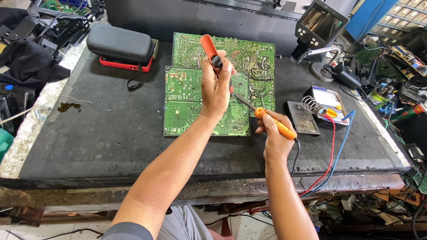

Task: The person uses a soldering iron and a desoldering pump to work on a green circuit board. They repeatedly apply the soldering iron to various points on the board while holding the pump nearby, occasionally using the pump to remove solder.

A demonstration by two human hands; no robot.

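1. Your left hand (216, 89) is closed around a red-and-black desoldering pump (211, 51), held upright over the front circuit board (184, 104). The pump's tip is hidden behind your fingers.
2. Your right hand (273, 138) grips an orange-handled soldering iron (267, 119). Its dark tip points up-left to the front board's right part, just beside your left hand.
3. Two green boards lie mid-worktop (111, 129). The rear circuit board (249, 53) is partly covered by the front one and your left hand.
4. Cases: a dark oval zip case (120, 42) sits on a flat red box (120, 64) at the worktop's back left, with a strap loop hanging off it.
5. Right of the boards is a dark iron stand (302, 116) with a coil spring holder (311, 106). Behind it is a multimeter (329, 100), grey-blue with a yellow dial. Its markings are too small to make out.
6. Red and blue leads (331, 151) run from the meter over the front edge. The iron's black cord drops there too.
7. A small-screen digital microscope (320, 22) stands at back right on its own base.
8. A small greenish blob (69, 106) lies at the left edge of the worktop. What it is, you can't tell.
9. The clutter at far right and far left is cut off by the frame: loose boards, wires and dark fabric.
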